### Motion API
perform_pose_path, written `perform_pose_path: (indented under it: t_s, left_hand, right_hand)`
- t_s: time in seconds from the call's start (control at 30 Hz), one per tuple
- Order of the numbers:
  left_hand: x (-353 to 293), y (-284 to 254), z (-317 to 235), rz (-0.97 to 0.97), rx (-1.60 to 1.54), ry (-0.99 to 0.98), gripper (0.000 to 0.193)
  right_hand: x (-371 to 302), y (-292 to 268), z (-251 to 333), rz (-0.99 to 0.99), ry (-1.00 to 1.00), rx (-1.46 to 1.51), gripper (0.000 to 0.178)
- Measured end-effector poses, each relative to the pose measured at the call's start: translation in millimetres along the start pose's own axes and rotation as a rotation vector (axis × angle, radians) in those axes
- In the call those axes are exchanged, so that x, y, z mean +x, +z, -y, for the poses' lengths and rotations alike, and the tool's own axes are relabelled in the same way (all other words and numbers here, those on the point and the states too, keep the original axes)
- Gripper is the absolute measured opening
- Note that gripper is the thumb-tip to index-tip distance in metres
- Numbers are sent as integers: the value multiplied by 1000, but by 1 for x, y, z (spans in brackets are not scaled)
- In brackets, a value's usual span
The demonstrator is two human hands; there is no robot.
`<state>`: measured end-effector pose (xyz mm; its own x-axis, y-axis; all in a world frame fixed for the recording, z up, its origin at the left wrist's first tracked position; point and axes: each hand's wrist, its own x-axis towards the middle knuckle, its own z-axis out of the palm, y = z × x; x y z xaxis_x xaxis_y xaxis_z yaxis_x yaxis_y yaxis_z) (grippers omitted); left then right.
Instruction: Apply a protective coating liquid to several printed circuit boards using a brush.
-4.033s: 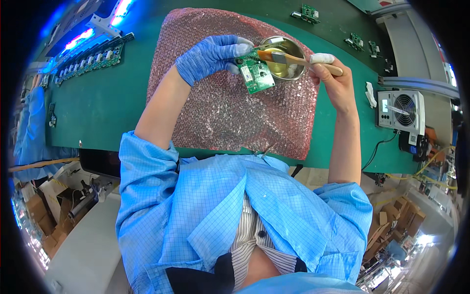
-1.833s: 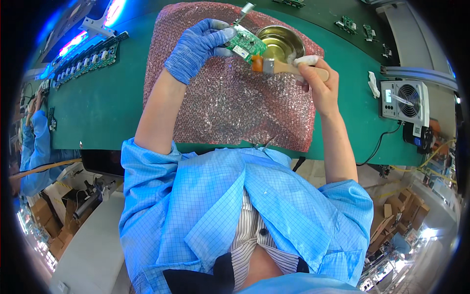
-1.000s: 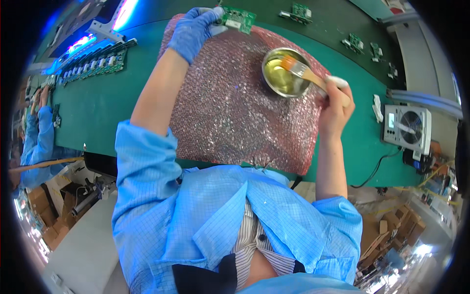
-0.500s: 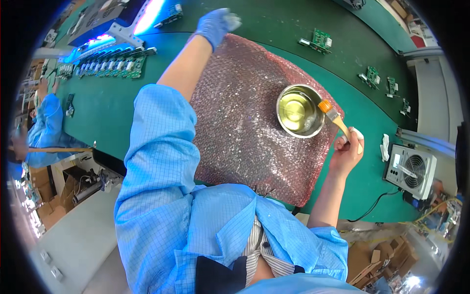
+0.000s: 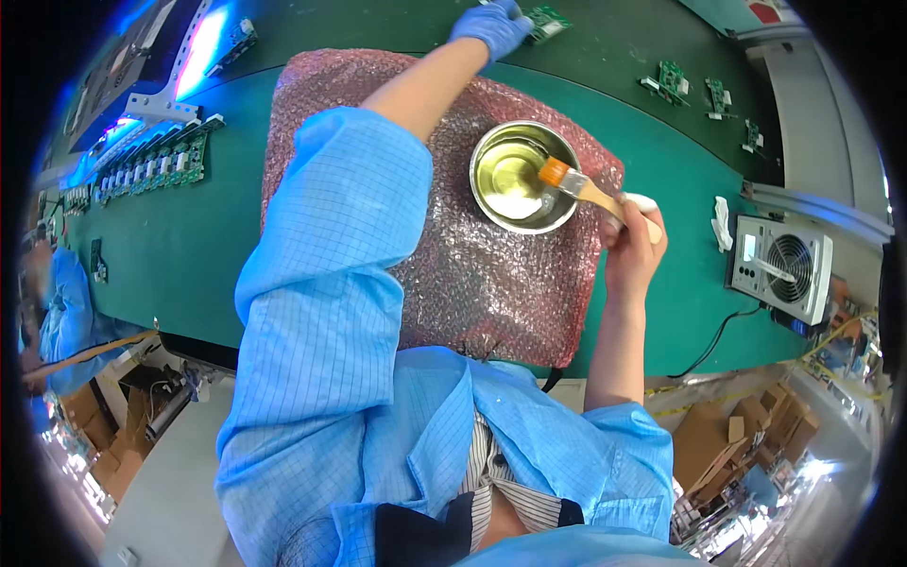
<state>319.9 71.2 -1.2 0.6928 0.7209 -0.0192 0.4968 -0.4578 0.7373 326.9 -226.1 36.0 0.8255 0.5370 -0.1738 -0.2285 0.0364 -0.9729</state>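
My left hand, in a blue glove, reaches across to the far side of the bench. Its outstretched fingers are at the left edge of a green circuit board; whether they touch it I cannot make out. My right hand grips the wooden handle of a flat paintbrush, white covering on a fingertip. The brush's orange bristles hang over the right side of a round metal bowl of clear yellowish liquid. The bowl stands on a sheet of pinkish bubble wrap.
More circuit boards lie at the far right. A row of boards stands at left beside a frame with a bright bluish lamp. A white fan unit sits at right near a crumpled white tissue. Another person's blue sleeve shows far left.
My left hand has moved right to the circuit board. The brush has shifted left, its bristles now over the bowl's inside rather than at its rim. The whole view has shifted too.
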Motion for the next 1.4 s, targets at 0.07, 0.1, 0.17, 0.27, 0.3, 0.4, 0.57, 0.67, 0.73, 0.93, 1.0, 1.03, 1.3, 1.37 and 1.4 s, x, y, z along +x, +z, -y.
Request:
perform_pose_path:
  t_s: [0.07, 0.1, 0.17, 0.27, 0.3, 0.4, 0.57, 0.67, 0.73, 0.93, 1.0, 1.03, 1.3, 1.37, 1.4]
  left_hand:
    - [3, -3, 11, -77, -30, 63, 33]
    - [5, -2, 11, -71, -35, 69, 33]
    - [8, -3, 9, 95, 104, 62, 31]
    - [4, -12, 13, 48, 208, 45, 32]
    - [0, -17, 14, 9, 221, 40, 31]
    - [-12, -33, 29, -114, 248, 7, 25]
    - [-51, -74, 52, -135, -401, -226, 17]
    - [-85, -97, 39, -219, -802, -134, 13]
    - [-95, -114, 58, -202, -837, -156, 12]
    - [-123, -135, 117, -248, -1009, -181, 20]
    - [-134, -145, 130, -182, -1122, -197, 22]
    - [-137, -148, 138, -159, -1157, -204, 24]
    - [-168, -152, 129, -176, -1189, -74, 32]
    - [-180, -153, 116, -203, -1218, -71, 34]
    - [-186, -150, 109, -130, -1239, -58, 35]
  right_hand:
    - [0, 4, 0, 25, 37, 4, 13]
    - [1, 4, -1, 40, 32, -23, 13]
    - [1, 4, -1, 58, 21, -67, 12]
    - [-2, 10, 4, 84, 45, -168, 12]
    - [-3, 12, 3, 70, 32, -227, 12]
    - [-4, 13, 3, 122, 13, -284, 13]
    - [-6, 17, 4, 139, -23, -327, 13]
    - [-8, 14, 11, 114, -73, -307, 13]
    - [-8, 11, 19, 134, -117, -346, 13]
    - [-14, 3, 42, 140, -143, -450, 14]
    - [-17, 1, 47, 121, -155, -499, 14]
    - [-19, 0, 49, 124, -159, -499, 14]
    - [-27, 5, 51, 157, -160, -374, 15]
    - [-23, -2, 48, 159, -137, -394, 14]
    - [-20, -6, 48, 146, -112, -422, 14]
